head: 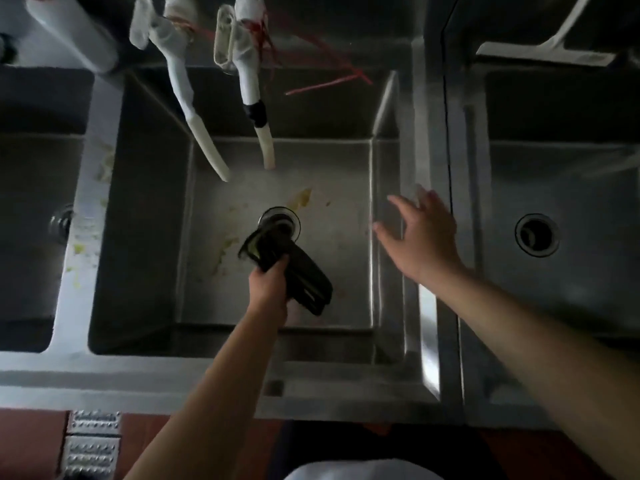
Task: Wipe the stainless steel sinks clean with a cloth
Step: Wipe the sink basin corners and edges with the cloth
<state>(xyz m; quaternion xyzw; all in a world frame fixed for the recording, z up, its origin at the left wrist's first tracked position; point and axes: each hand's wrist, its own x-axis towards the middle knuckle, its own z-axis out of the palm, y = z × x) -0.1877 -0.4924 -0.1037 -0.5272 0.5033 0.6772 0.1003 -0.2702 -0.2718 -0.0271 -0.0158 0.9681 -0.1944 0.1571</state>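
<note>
Steel middle sink (145,209), yellow smears still around its drain (280,221): my left hand (268,282) grips the dark cloth (294,271) above it, right hand (424,230) spread, fingers apart. Next, press down and scrub.

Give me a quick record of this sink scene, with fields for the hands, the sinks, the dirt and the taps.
left hand: grips a dark cloth just above the drain
right hand: open, fingers spread, over the sink's right wall
middle sink: yellowish stains on the floor around the drain
left divider: greenish bits on the rim
right sink: open drain, no stains visible
taps: two white spouts hanging over the middle sink
</note>
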